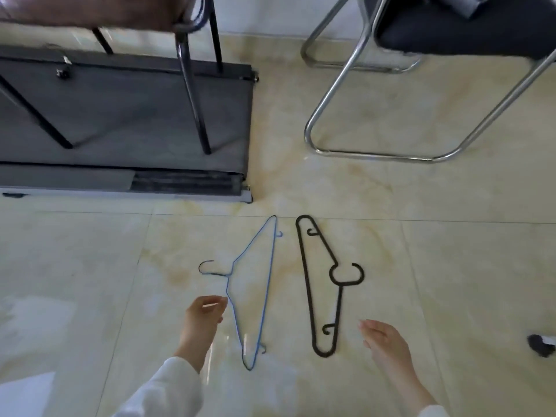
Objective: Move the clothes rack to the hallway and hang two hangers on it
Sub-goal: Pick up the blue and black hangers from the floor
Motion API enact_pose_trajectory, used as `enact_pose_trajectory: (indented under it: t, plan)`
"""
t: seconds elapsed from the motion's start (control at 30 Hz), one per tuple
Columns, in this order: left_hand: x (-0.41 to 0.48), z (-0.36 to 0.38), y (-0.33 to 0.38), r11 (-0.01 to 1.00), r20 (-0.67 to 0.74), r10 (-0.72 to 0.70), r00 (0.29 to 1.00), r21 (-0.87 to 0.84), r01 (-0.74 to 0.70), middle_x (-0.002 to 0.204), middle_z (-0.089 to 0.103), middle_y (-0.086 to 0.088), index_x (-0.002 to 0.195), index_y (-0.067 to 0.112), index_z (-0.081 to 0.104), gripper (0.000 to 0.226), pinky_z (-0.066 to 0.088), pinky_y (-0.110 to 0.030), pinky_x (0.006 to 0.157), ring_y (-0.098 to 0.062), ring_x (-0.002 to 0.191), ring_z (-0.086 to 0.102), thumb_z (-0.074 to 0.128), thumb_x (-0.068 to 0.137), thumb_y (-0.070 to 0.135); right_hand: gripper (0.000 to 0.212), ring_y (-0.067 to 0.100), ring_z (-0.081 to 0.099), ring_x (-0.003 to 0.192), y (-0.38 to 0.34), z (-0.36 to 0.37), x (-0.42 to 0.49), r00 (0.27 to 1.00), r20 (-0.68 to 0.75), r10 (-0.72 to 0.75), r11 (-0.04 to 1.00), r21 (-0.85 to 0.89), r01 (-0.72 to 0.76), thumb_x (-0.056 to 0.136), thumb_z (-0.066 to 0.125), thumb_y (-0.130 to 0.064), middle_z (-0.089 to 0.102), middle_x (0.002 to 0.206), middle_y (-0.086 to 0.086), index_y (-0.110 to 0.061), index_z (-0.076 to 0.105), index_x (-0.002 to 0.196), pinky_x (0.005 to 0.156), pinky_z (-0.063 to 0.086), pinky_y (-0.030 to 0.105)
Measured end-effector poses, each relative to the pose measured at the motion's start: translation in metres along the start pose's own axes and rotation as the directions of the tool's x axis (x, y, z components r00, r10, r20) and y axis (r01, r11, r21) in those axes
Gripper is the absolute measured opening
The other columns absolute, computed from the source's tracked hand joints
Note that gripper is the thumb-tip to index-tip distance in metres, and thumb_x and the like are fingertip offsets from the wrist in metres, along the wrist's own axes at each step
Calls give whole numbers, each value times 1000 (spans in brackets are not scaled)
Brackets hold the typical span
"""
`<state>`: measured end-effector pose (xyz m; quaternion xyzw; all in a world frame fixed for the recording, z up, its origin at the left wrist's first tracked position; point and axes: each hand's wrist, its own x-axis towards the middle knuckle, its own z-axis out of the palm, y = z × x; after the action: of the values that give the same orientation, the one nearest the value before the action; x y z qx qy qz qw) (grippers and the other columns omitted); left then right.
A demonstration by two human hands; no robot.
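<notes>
Head view, looking down at a pale marbled tile floor (451, 266). Two hangers lie flat on it, side by side, near each other but not touching, long axes running away from the person.

Blue wire hanger (272, 266): on the left of the pair, hook pointing left, its far tip near a tile seam.

Black plastic hanger (304, 266): on the right, thicker, hook pointing right, small inner hooks near both ends.

Left hand (203, 319): white sleeve, fingers loosely curled, fingertips just beside the blue hanger's near shoulder wire. Whether they touch it cannot be told; nothing is gripped.

Right hand (386, 346): open, fingers relaxed and spread a little, empty. It sits to the right of the black hanger's near end, apart from it.

Far left of the floor: a flat dark grey folded frame (120, 115) lies near the wall, with black tubular legs (192, 94) standing on it. Cannot tell whether this is the clothes rack.

Far right: a chrome-framed chair (346, 85) with a dark seat. Small dark object (540, 346) at the right edge, unclear.
</notes>
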<state>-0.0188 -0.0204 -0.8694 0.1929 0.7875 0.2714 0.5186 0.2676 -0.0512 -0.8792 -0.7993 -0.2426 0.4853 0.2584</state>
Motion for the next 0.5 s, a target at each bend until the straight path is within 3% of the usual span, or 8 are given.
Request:
enact_pose_trajectory:
  t: [0.1, 0.17, 0.3, 0.5]
  plan:
    - [86, 22, -55, 996, -39, -35, 999, 85, 38, 97, 60, -10, 103, 6, 59, 23, 37, -23, 57, -27, 83, 58, 62, 85, 20, 29, 27, 59, 95, 53, 43, 76, 1000, -25, 11, 995, -94, -14, 76, 70, -24, 63, 88, 8, -4, 59, 95, 79, 44, 30]
    - [116, 29, -66, 986, -54, -44, 998, 160, 52, 98, 60, -12, 108, 4, 58, 30, 39, -28, 59, -28, 83, 58, 63, 84, 22, 36, 25, 57, 96, 62, 55, 104, 996, -88, -10, 987, -160, -4, 77, 69, -28, 64, 97, 10, -4, 59, 102, 84, 41, 34]
    - [167, 48, -92, 951, -85, 10, 996, 308, 16, 91, 60, -8, 97, 8, 56, 24, 37, -28, 68, -25, 79, 53, 66, 81, 24, 43, 30, 57, 106, 82, 81, 150, 982, -181, -51, 972, -233, 7, 78, 66, -30, 63, 111, 13, -4, 57, 111, 81, 39, 33]
    - [191, 58, -98, 913, -146, 72, 987, 408, -6, 86, 57, -1, 88, 16, 54, 13, 38, -30, 68, -24, 80, 51, 64, 82, 23, 34, 32, 59, 98, 88, 97, 168, 965, -238, -113, 944, -330, 30, 81, 63, -25, 66, 104, 13, -4, 58, 108, 69, 38, 31]
